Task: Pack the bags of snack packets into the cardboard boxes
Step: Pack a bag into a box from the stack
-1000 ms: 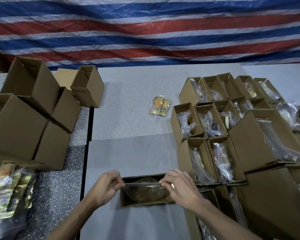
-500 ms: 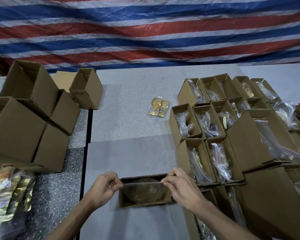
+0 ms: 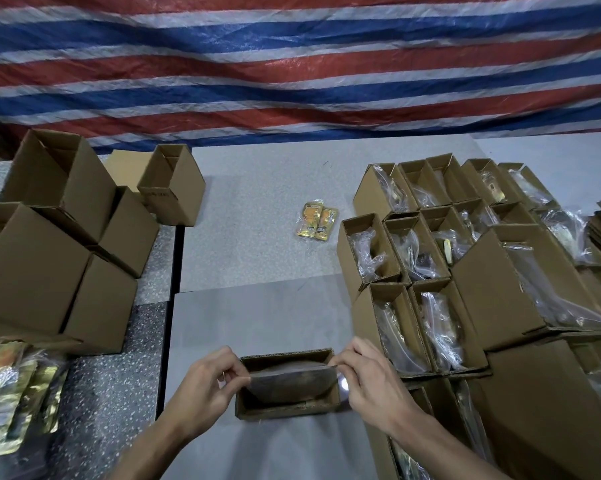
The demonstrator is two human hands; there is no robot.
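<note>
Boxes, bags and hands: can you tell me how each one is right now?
left hand: pinches the bag's left edge
right hand: pinches the bag's right edge
clear bag: partly down in the box, top held stretched
box in front: open, upright
boxes on the right: open, bags inside
boxes on the left: stacked, tilted
two loose snack packets: lying flat on the table

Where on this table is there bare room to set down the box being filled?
Bare grey table lies just beyond the box in hand, between the empty boxes and filled boxes. Farther back, only two loose packets interrupt it. Both sides are crowded.
</note>
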